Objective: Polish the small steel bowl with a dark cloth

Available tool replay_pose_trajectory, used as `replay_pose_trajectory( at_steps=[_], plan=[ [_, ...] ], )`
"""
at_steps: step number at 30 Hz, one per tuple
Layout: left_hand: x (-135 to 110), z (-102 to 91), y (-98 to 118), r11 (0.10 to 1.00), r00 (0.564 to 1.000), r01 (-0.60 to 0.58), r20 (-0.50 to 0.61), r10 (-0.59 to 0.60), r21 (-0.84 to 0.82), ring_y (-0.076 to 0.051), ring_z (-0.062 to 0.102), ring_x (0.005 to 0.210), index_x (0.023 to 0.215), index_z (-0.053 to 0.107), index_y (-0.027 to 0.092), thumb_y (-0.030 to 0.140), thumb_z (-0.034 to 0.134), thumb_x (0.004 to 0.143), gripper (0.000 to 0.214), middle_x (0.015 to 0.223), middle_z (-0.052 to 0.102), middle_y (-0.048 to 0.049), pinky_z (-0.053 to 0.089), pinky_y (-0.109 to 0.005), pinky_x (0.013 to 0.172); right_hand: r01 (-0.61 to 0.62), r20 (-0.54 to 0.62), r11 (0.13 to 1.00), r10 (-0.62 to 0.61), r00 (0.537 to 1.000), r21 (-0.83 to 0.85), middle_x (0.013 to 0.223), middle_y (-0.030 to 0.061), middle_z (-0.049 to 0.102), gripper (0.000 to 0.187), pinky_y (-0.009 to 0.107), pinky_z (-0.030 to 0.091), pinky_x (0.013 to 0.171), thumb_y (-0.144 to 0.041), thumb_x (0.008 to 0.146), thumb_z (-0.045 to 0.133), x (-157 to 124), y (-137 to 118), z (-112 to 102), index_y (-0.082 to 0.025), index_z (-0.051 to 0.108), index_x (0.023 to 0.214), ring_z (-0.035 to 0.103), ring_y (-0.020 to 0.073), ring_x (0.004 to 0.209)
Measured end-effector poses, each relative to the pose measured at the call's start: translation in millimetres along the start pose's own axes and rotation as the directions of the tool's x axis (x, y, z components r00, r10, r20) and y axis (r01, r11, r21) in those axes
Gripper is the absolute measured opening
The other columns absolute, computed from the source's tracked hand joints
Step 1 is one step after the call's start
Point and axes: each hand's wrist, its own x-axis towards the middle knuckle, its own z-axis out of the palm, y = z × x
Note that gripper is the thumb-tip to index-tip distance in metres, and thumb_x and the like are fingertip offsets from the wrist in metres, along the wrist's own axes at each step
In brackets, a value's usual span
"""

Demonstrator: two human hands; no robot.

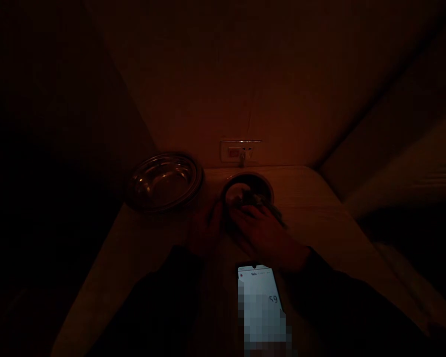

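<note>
In very dim light, a round bowl (270,192) stands on the table near the wall. Inside it lie a pale rounded item (238,192) and some dark, leafy-looking stuff (259,199), too dark to name. My left hand (205,229) is against the bowl's left side, its fingers closed along the wall. My right hand (262,230) reaches over the bowl's near rim, fingers bent over the contents. Part of the dark stuff sticks out past the rim beside that hand. What its fingertips grip is hidden.
Shiny metal basins (163,183), apparently stacked, sit at the table's back left. A lit phone (260,302) lies in front of my right wrist. On the wall behind is a socket plate (241,151) with something plugged in. The wooden table (312,213) has a rounded back right corner.
</note>
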Motion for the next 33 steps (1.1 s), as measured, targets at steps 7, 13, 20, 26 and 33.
replay_pose_trajectory(
  at_steps=[7,13,20,26,33],
  plan=[
    [-1.2,1.8,2.0,0.999,1.000,-0.017,0.010,0.017,-0.031,-0.019,0.064,0.093,0.107,0.064,0.016,0.035,0.041,0.088,0.036,0.104,0.070,-0.0070,0.049,-0.028,0.082,-0.028,-0.061,1.000,0.028,0.998,0.005,0.135,0.0131,0.048,0.047,0.047,0.038,0.093,-0.027,0.095,0.035,4.2,-5.4,7.6,-0.006,0.035,0.137,0.041,0.0281,0.116],
    [-1.6,0.6,0.7,1.000,1.000,0.002,0.003,-0.002,0.006,-0.018,0.066,0.078,0.107,0.064,0.014,0.035,0.039,0.088,0.037,0.092,0.073,-0.0069,0.050,-0.026,0.069,-0.010,0.038,0.994,0.014,0.999,-0.111,0.126,0.0111,0.057,0.044,0.049,0.038,0.087,-0.026,0.091,0.042,-3.2,-0.8,-3.2,-0.010,0.043,0.133,0.048,0.0296,0.107],
    [-0.1,1.3,-0.2,0.999,0.999,-0.045,-0.022,0.044,-0.010,-0.017,0.065,0.083,0.106,0.064,0.015,0.035,0.038,0.089,0.036,0.095,0.072,-0.0057,0.049,-0.025,0.073,0.001,0.085,0.989,0.012,0.996,-0.151,0.116,0.0112,0.063,0.040,0.049,0.038,0.084,-0.021,0.088,0.047,-7.9,3.7,-13.0,-0.012,0.051,0.126,0.052,0.0296,0.101],
    [-1.2,1.4,0.5,1.000,1.000,-0.002,-0.021,0.002,-0.020,-0.019,0.066,0.087,0.103,0.065,0.015,0.035,0.040,0.088,0.035,0.098,0.072,-0.0071,0.050,-0.027,0.077,-0.004,-0.032,1.000,0.003,0.999,-0.024,0.136,0.0124,0.048,0.046,0.049,0.036,0.092,-0.024,0.093,0.038,-0.9,-3.1,6.3,-0.008,0.036,0.136,0.041,0.0287,0.116],
    [-0.3,0.8,-0.3,1.000,1.000,-0.015,-0.025,0.014,-0.009,-0.020,0.066,0.089,0.109,0.063,0.014,0.034,0.039,0.089,0.037,0.101,0.071,-0.0080,0.050,-0.029,0.080,0.006,0.017,0.995,-0.004,1.000,-0.103,0.125,0.0118,0.058,0.046,0.048,0.040,0.086,-0.024,0.089,0.047,-3.2,-0.5,-1.3,-0.012,0.043,0.133,0.050,0.0279,0.106]
  ],
)
